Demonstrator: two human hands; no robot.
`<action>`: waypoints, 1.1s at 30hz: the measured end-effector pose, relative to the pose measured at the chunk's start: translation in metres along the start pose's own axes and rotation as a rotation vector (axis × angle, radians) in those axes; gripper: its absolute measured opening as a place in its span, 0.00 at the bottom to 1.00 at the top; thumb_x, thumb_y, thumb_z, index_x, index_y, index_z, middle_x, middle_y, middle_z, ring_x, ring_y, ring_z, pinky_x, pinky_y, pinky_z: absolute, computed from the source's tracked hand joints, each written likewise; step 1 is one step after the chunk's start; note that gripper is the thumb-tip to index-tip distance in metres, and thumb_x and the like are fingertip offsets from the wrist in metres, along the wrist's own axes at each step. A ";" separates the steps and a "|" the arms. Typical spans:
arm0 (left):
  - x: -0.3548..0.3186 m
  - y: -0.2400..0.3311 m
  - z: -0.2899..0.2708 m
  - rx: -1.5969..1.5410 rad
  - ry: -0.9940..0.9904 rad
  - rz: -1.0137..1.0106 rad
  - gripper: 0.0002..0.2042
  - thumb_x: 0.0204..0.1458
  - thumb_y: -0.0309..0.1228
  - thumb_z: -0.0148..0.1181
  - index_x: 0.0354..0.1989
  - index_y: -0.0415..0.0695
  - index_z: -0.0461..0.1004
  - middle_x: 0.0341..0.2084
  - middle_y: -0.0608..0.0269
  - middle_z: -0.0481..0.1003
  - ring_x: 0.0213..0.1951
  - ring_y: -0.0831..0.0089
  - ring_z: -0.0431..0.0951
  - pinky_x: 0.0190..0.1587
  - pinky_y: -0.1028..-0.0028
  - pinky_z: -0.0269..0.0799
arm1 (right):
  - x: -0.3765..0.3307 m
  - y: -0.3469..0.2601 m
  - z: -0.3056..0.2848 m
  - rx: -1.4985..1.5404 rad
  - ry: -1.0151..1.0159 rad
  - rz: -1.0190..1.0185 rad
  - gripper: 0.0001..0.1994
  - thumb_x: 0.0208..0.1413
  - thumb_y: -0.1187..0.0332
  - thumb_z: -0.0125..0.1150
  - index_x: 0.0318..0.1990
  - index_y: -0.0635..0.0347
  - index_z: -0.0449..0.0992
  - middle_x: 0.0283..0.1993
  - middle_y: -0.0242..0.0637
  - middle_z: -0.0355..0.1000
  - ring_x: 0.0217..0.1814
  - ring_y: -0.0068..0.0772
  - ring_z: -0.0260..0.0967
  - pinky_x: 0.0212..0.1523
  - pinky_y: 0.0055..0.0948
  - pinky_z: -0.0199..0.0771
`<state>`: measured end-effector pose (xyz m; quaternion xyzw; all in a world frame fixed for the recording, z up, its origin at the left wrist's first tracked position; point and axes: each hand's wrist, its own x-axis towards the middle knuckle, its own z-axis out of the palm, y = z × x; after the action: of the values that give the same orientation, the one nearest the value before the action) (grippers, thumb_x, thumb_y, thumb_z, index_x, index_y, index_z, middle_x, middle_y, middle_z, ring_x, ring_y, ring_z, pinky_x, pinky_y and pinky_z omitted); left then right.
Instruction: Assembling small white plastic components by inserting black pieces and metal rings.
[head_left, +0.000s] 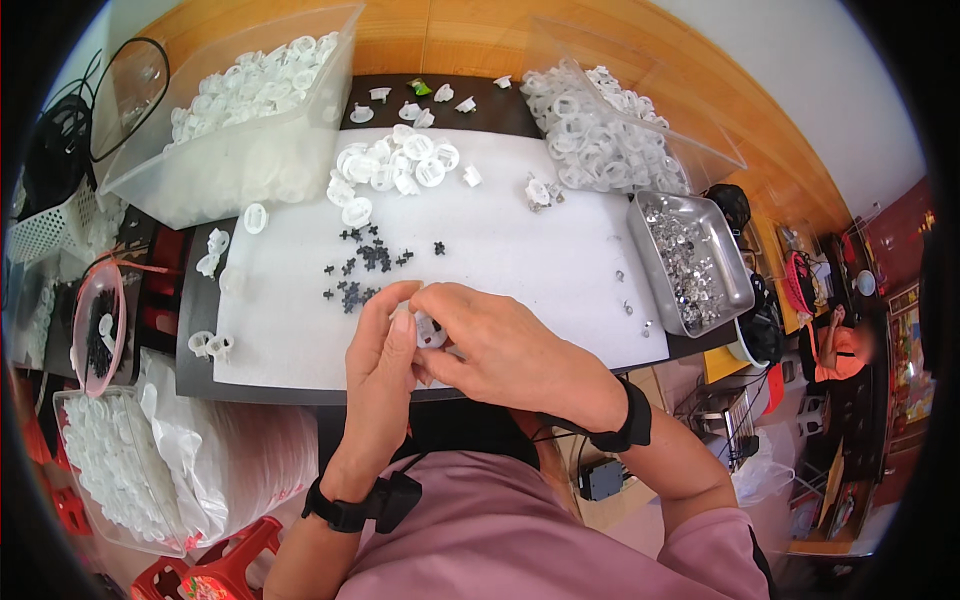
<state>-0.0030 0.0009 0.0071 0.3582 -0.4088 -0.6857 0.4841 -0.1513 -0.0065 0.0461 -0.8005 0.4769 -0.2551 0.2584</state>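
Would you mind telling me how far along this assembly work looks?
Done is hard to tell: white parts fill the bins. In hand: both hands, left hand and right hand, hold one white part. Left: white pieces, black crosses and the metal tray.

Two bare hands in shot, no gloves and no rings that show. The left hand (pixel 385 345) comes off a bare forearm, and there's a black strap (pixel 335 512) snug round that wrist. A small black box (pixel 398 497) sits clipped on the strap's inner side, with a thin dark cord running up from it. Over to the right hand (pixel 500 350): same kit, a black band (pixel 628 420) round the wrist, wider at the outer edge, and what looks like a thin cable (pixel 550 435) trailing beneath it, hard to tell. Below, a pink top (pixel 520 540), soft and plain, with a pink sleeve (pixel 715 560) ending short of the right elbow.
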 end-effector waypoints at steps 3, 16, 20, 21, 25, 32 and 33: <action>-0.001 0.002 0.003 -0.037 -0.010 0.013 0.19 0.64 0.39 0.42 0.56 0.38 0.62 0.29 0.67 0.68 0.26 0.85 0.64 0.31 0.80 0.68 | 0.002 -0.002 -0.025 -0.040 0.062 -0.026 0.14 0.54 0.65 0.61 0.43 0.63 0.68 0.31 0.43 0.71 0.27 0.36 0.72 0.28 0.31 0.72; -0.003 -0.001 -0.001 0.018 -0.148 0.070 0.14 0.63 0.31 0.44 0.51 0.37 0.69 0.30 0.66 0.69 0.25 0.82 0.64 0.35 0.76 0.74 | 0.025 0.023 -0.182 -0.236 0.579 0.245 0.27 0.55 0.55 0.59 0.52 0.72 0.67 0.37 0.39 0.71 0.29 0.21 0.68 0.22 0.20 0.67; -0.020 0.045 0.007 0.240 -0.399 0.076 0.11 0.61 0.28 0.48 0.46 0.36 0.72 0.33 0.59 0.71 0.34 0.73 0.73 0.39 0.76 0.72 | 0.027 0.016 -0.126 -0.124 0.204 0.250 0.20 0.55 0.59 0.59 0.48 0.67 0.70 0.37 0.40 0.72 0.31 0.28 0.71 0.27 0.25 0.71; -0.023 0.058 0.010 0.245 -0.397 0.074 0.11 0.61 0.28 0.48 0.46 0.36 0.72 0.33 0.59 0.71 0.34 0.73 0.73 0.39 0.76 0.72 | 0.031 0.025 -0.111 -0.164 0.091 0.209 0.18 0.56 0.63 0.58 0.50 0.65 0.70 0.38 0.38 0.71 0.30 0.27 0.70 0.25 0.25 0.70; -0.032 0.085 0.023 0.047 -0.888 0.312 0.13 0.57 0.30 0.52 0.33 0.30 0.78 0.31 0.45 0.77 0.34 0.58 0.78 0.37 0.67 0.74 | 0.038 0.044 -0.078 -0.317 0.045 0.040 0.18 0.56 0.65 0.55 0.51 0.67 0.68 0.42 0.46 0.69 0.35 0.36 0.71 0.34 0.31 0.72; -0.067 0.089 0.041 -0.613 -0.914 0.472 0.10 0.53 0.23 0.57 0.33 0.24 0.77 0.28 0.40 0.76 0.28 0.56 0.78 0.29 0.66 0.75 | 0.075 0.063 -0.072 -0.433 -0.072 0.248 0.17 0.55 0.70 0.51 0.51 0.69 0.65 0.47 0.57 0.66 0.49 0.57 0.68 0.48 0.42 0.70; -0.068 0.090 0.038 -0.589 -0.934 0.449 0.10 0.54 0.22 0.56 0.32 0.23 0.76 0.30 0.40 0.76 0.29 0.56 0.78 0.31 0.66 0.74 | 0.079 0.063 -0.068 -0.459 -0.115 0.285 0.18 0.55 0.71 0.50 0.52 0.69 0.64 0.47 0.57 0.66 0.46 0.55 0.68 0.46 0.42 0.69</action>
<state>0.0150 0.0564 0.1113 -0.2258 -0.4368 -0.7359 0.4654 -0.2031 -0.1146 0.0679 -0.7762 0.6144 -0.0557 0.1303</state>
